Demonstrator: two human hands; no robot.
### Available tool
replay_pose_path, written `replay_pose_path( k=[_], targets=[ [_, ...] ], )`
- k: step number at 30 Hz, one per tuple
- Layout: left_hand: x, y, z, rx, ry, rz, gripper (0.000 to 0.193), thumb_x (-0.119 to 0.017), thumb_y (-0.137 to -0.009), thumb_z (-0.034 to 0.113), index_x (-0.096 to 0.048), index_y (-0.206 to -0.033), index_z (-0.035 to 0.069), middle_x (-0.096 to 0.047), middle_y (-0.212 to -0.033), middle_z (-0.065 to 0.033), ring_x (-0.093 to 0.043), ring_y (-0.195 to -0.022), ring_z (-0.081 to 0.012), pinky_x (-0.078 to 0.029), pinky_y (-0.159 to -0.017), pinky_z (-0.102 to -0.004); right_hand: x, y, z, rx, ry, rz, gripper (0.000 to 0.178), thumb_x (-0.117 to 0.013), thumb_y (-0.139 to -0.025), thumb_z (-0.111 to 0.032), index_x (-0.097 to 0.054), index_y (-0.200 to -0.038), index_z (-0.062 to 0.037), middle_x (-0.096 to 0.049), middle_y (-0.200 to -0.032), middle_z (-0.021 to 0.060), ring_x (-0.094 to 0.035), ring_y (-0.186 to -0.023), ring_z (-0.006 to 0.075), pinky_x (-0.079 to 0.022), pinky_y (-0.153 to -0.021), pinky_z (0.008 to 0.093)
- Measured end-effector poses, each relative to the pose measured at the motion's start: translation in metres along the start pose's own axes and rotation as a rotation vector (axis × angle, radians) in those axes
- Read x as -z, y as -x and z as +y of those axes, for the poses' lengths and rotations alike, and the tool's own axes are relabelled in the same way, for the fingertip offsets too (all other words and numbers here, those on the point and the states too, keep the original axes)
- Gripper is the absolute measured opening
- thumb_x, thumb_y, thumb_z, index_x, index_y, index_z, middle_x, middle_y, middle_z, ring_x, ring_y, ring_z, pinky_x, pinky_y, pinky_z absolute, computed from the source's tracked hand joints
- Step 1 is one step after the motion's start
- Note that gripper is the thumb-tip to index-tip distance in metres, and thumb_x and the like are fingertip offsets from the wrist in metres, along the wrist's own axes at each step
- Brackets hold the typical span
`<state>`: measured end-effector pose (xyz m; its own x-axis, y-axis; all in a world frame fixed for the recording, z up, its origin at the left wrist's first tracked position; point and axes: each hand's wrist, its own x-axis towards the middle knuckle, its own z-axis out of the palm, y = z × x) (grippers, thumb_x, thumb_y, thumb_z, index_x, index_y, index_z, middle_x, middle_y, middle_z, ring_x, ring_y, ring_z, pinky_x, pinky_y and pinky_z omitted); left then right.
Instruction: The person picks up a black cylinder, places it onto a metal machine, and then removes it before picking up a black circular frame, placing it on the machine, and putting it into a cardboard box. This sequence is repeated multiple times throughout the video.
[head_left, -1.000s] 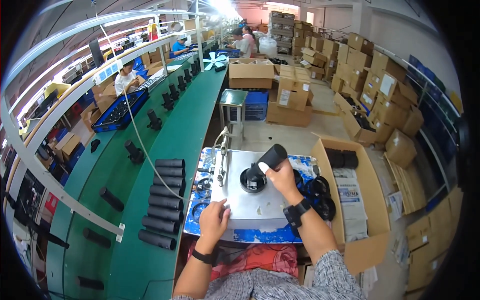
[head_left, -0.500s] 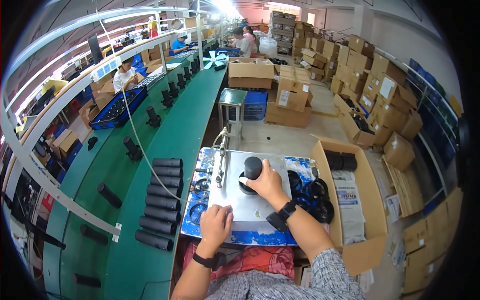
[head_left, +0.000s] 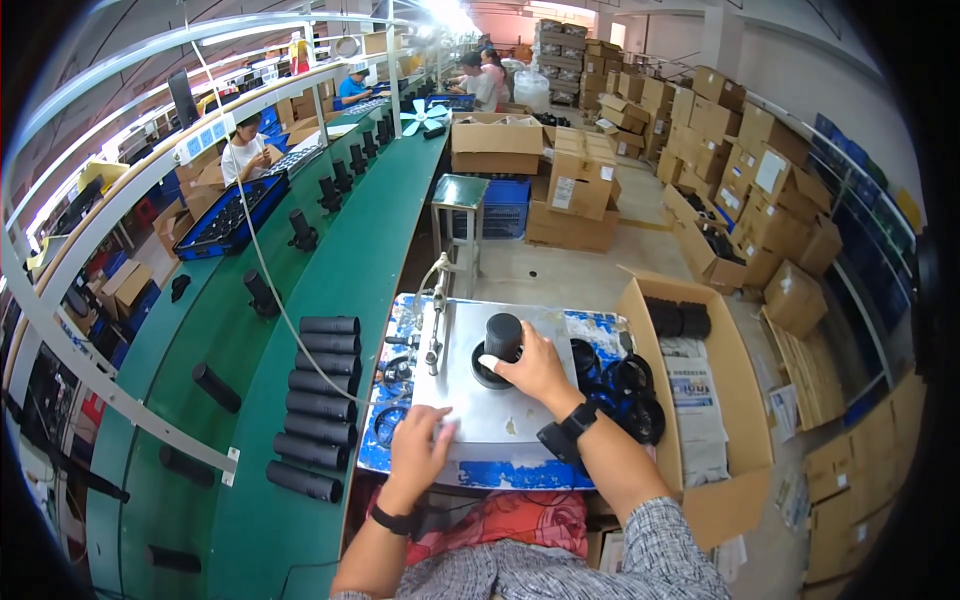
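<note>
Atop the metal plate (head_left: 490, 415), at its round seat, stands the black cylinder (head_left: 503, 338), upright. Right hand (head_left: 532, 362) wrapped around its side, grip closed on it; left hand (head_left: 418, 450) flat on the plate's near edge, fingers spread, holding nothing. Best pressed straight down, kept square to the seat, plate steadied from the near edge. Left of the plate, a row of black tubes (head_left: 315, 405) on the green surface (head_left: 300, 290); right of it, black rings (head_left: 620, 385). Half a second back: cylinder already seated, hand lower on it.
</note>
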<state>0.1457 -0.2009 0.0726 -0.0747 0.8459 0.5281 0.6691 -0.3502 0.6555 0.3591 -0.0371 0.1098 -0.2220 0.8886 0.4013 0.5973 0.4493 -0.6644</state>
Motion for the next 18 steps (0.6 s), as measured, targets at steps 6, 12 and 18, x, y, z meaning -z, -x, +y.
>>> replay_pose_path(
  k=[6,12,18],
  targets=[
    [0.015,-0.1,-0.097,-0.017,-0.152,0.082,0.019,-0.065,-0.101,0.018,-0.071,-0.108,0.001,-0.068,-0.111,-0.0204,-0.067,-0.102,-0.0418,-0.055,-0.088,-0.0488,0.01,0.006,0.001,0.005,-0.041,-0.041,0.063,-0.089,-0.077,-0.033,-0.065,-0.125,0.0013,-0.077,-0.11,0.0217,-0.076,-0.1,0.0387,-0.06,-0.09,0.0445],
    [-0.008,-0.149,-0.183,0.117,-0.311,-0.229,0.029,-0.062,-0.104,0.025,-0.07,-0.113,0.0,-0.068,-0.122,-0.0257,-0.066,-0.113,-0.0467,-0.053,-0.096,-0.0543,-0.002,0.01,0.003,0.002,-0.014,0.002,0.061,-0.089,-0.078,-0.033,-0.066,-0.123,0.001,-0.078,-0.109,0.0209,-0.077,-0.1,0.0368,-0.061,-0.089,0.0433],
    [-0.008,-0.156,-0.189,0.398,-0.315,-0.419,0.038,-0.062,-0.104,0.026,-0.065,-0.132,0.0,-0.063,-0.137,-0.0293,-0.065,-0.117,-0.0484,-0.052,-0.1,-0.0537,-0.001,0.009,0.0,0.028,-0.082,0.019,0.059,-0.085,-0.079,-0.034,-0.065,-0.119,0.004,-0.074,-0.11,0.0251,-0.073,-0.099,0.0433,-0.058,-0.09,0.0477]
  ],
)
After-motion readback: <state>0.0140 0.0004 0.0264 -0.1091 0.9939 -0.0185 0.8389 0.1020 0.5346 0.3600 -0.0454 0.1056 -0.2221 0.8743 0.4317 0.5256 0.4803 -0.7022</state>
